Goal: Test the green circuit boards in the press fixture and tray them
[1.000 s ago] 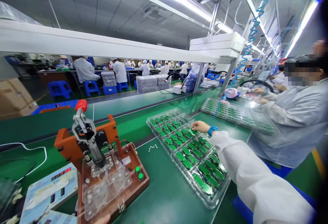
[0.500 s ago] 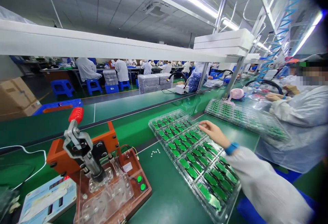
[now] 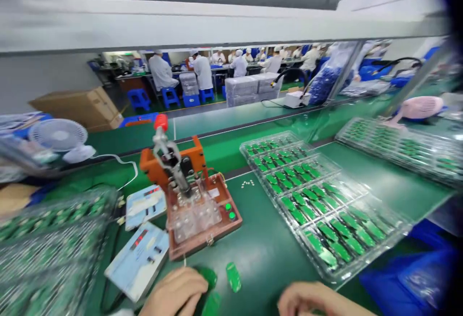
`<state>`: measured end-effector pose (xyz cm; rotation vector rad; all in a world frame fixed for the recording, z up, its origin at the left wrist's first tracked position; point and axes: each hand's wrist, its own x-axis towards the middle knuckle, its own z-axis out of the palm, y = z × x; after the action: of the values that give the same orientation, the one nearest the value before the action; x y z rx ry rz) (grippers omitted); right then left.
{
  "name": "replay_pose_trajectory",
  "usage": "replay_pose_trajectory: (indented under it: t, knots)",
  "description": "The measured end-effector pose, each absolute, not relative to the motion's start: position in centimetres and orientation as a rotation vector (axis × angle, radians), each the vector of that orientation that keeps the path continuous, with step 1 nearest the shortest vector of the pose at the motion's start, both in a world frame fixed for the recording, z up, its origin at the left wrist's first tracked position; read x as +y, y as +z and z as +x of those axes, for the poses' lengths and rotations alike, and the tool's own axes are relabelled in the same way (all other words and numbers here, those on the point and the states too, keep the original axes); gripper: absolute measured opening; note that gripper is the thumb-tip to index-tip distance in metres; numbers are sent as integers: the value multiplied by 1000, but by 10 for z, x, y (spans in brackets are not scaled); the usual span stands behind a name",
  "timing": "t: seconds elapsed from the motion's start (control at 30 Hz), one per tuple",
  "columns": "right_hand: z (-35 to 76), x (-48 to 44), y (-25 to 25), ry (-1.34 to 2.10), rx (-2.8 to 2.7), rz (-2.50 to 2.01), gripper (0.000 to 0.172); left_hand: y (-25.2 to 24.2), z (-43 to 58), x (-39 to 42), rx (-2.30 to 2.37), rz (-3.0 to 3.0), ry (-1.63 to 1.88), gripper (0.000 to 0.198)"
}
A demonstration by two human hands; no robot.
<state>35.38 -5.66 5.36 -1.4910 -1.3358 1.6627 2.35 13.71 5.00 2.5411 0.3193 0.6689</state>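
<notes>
My left hand (image 3: 177, 291) is low at the centre left, its fingers bent and closed against a green circuit board (image 3: 209, 276) that is partly hidden by them. Just below the fingertips a second green board (image 3: 211, 303) shows at the picture's bottom edge. A third green board (image 3: 233, 277) lies on the bench to the right of them. My right hand (image 3: 307, 299) rests low on the right with its fingers curled inward; whatever it may hold is hidden. Beyond my left hand stands a brown test fixture (image 3: 202, 246) with a red-knobbed toggle clamp (image 3: 161, 123) and two green buttons.
Right of the fixture lies a clear tray (image 3: 334, 277) of green boards, with another tray (image 3: 408, 137) beyond it. Two light-blue meter boxes (image 3: 139, 260) sit left of the fixture. More trayed boards (image 3: 54, 243) fill the left side. Small white pieces (image 3: 248, 183) lie behind.
The view has turned left and down. My right hand has come off the tray of boards to the bench front. My left hand and the loose boards are now in sight.
</notes>
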Motion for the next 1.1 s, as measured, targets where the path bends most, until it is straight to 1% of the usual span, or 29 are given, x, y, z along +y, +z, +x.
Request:
replay_pose_trajectory:
  t: [0.1,0.2,0.27,0.33,0.4,0.47,0.6,0.67,0.77,0.83,0.97,1.1]
  knots:
    - [327,-34,53,1488,-1351,-1493,48,75,19,125,390,2651,320,19]
    - [310,-41,30,1254,-1471,-1551,36,98,4,101,517,2749,-100,17]
    - [307,-55,10,1120,-1518,-1534,33,107,-9,77,679,2747,-259,20]
    - [307,-68,-8,996,-1519,-1510,32,109,-19,52,853,2660,-302,20]
    - [306,-72,-19,914,-1503,-1493,33,105,-20,33,992,2523,-237,15]
    - [302,-65,-22,905,-1506,-1479,32,95,-11,24,1127,2393,-73,9]
    - [293,-27,-13,961,-1647,-1426,28,61,25,39,1348,2260,322,7]
    - [289,-5,-7,969,-1752,-1409,25,45,42,52,1381,2256,424,9]
    - [287,15,0,979,-1841,-1407,24,33,56,67,1386,2291,446,16]
    - [286,20,2,988,-1863,-1407,26,31,57,70,1388,2310,414,16]
    - [285,22,2,990,-1878,-1415,20,31,52,72,1368,2303,407,13]
    - [283,24,2,991,-1870,-1439,16,25,49,76,1288,2283,483,21]
